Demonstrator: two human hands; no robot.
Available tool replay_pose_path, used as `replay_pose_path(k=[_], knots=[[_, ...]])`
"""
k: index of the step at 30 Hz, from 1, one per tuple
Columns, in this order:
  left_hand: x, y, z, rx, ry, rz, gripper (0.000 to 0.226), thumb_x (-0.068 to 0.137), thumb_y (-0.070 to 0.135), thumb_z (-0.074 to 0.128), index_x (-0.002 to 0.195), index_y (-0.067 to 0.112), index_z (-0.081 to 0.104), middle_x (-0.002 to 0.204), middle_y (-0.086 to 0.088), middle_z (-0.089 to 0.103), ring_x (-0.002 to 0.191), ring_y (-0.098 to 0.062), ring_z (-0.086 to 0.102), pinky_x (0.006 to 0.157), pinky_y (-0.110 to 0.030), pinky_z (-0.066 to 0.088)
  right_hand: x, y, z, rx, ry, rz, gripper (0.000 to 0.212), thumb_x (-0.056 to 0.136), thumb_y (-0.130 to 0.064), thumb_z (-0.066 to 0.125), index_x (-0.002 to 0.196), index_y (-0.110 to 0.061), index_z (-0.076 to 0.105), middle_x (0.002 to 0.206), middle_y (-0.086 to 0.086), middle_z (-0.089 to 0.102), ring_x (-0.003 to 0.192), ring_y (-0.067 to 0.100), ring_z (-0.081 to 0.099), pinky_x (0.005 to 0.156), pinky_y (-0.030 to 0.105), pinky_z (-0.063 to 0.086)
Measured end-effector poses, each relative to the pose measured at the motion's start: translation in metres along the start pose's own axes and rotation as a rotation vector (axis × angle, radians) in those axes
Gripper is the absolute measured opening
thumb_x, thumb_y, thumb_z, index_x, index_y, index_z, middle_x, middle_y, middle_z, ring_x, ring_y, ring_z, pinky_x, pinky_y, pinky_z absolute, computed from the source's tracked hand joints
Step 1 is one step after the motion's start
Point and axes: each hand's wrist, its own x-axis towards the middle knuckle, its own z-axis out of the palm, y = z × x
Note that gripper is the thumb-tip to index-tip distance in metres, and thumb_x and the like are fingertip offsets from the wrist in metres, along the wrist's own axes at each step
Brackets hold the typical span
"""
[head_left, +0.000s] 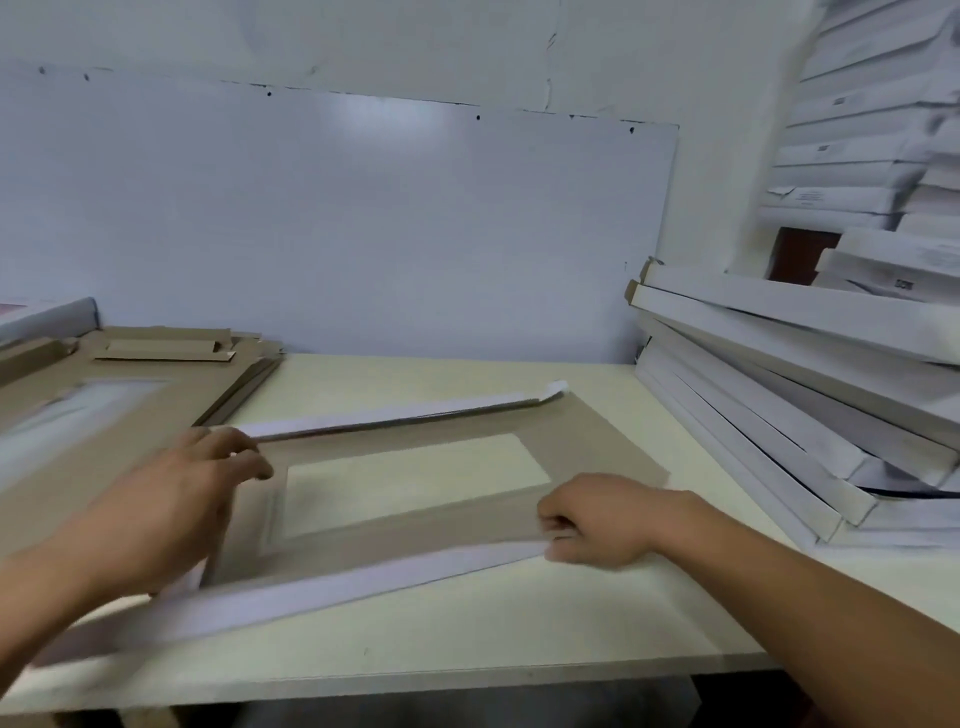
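Right hand (597, 525) pinches near flap of the cardboard frame (597, 441).

A cream table (467, 623) stood against a white wall (415, 47). Behind the table rose a glossy pale panel (363, 218), catching soft glare. Flat white boxes (810, 364) were piled at the table's right end, brown cardboard sheets (171, 348) at its left.

Cardboard frame (415, 525) on table (467, 634), boxes (810, 395) right

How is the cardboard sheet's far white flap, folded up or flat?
Folded up: the far flap stands raised along the cardboard sheet back edge, with its white face showing, a shadow beneath and its right end curling.
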Motion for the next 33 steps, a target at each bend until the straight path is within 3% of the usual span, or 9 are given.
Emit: replay_pose_path(k=[5,10,14,16,18,22,25,28,33], knots=[[-0.021,0.097,-0.015,-0.324,0.096,0.196,0.03,0.086,0.028,0.056,0.116,0.027,0.062,0.112,0.012,0.059,0.097,-0.009,0.061,0.078,-0.023,0.048,0.021,-0.057,-0.007,0.154,-0.081,-0.042,0.023,0.09,-0.024,0.052,0.071,-0.014,0.042,0.071,0.005,0.046,0.063,0.021,0.04,0.06,0.037,0.031],[-0.012,0.19,0.006,-0.543,-0.138,0.33,0.034,0.1,0.024,0.048,0.134,0.023,0.057,0.142,0.009,0.051,0.13,-0.004,0.045,0.092,-0.013,0.037,0.054,-0.094,-0.011,0.411,-0.1,0.105,0.015,0.088,-0.016,0.05,0.074,-0.011,0.048,0.071,0.005,0.049,0.064,0.024,0.044,0.055,0.03,0.032],[-0.02,0.206,0.014,-0.26,-0.202,0.543,0.043,0.109,0.026,0.011,0.147,0.032,0.03,0.153,0.025,0.023,0.139,0.01,0.019,0.119,-0.027,0.022,0.074,-0.108,-0.004,1.059,0.003,0.314,0.018,0.09,-0.015,0.047,0.073,-0.016,0.043,0.058,-0.001,0.043,0.051,0.018,0.036,0.052,0.029,0.026],[-0.031,0.201,0.023,0.009,-0.178,0.628,0.035,0.104,0.027,0.028,0.128,0.035,0.053,0.133,0.017,0.056,0.123,-0.001,0.052,0.11,-0.042,0.04,0.076,-0.108,-0.003,1.379,-0.006,0.269,0.02,0.096,-0.024,0.05,0.087,-0.01,0.062,0.069,0.004,0.065,0.059,0.02,0.061,0.052,0.028,0.048],[-0.034,0.201,0.023,-0.047,-0.122,0.552,0.009,0.082,0.032,0.06,0.082,0.033,0.068,0.082,0.015,0.067,0.076,-0.006,0.067,0.092,-0.038,0.055,0.073,-0.101,0.0,1.487,-0.017,0.214,0.043,0.102,-0.04,0.047,0.116,-0.003,0.064,0.096,0.011,0.071,0.085,0.023,0.071,0.07,0.029,0.06],[-0.03,0.175,0.028,-0.111,-0.02,0.388,0.018,0.083,0.029,0.054,0.067,0.024,0.062,0.065,0.006,0.06,0.06,-0.017,0.06,0.072,-0.024,0.054,0.041,-0.073,0.013,1.083,0.067,0.053,0.052,0.099,-0.059,0.041,0.118,-0.019,0.068,0.108,-0.007,0.072,0.093,0.002,0.067,0.087,0.021,0.049],[-0.027,0.156,0.019,-0.198,-0.054,0.164,0.028,0.091,0.043,0.039,0.075,0.025,0.053,0.07,0.006,0.059,0.067,-0.02,0.059,0.061,-0.031,0.047,-0.003,-0.044,0.022,0.755,0.056,-0.079,0.056,0.086,-0.074,0.048,0.103,-0.026,0.071,0.09,-0.013,0.069,0.078,-0.006,0.056,0.076,0.017,0.041],[-0.021,0.148,0.024,-0.252,-0.118,0.014,0.028,0.094,0.05,0.037,0.084,0.025,0.048,0.083,0.007,0.057,0.078,-0.018,0.057,0.065,-0.035,0.044,-0.04,-0.018,0.025,0.702,0.061,-0.03,0.02,0.088,-0.054,0.062,0.081,-0.038,0.07,0.071,-0.023,0.062,0.063,-0.005,0.051,0.064,0.014,0.04],[-0.013,0.156,0.024,-0.218,-0.205,-0.044,0.018,0.09,0.045,0.051,0.101,0.031,0.054,0.094,0.01,0.057,0.086,-0.017,0.058,0.072,-0.031,0.046,-0.055,-0.01,0.04,0.538,0.189,0.155,0.011,0.091,-0.039,0.065,0.086,-0.029,0.067,0.08,-0.017,0.061,0.071,-0.002,0.053,0.07,0.022,0.045]])
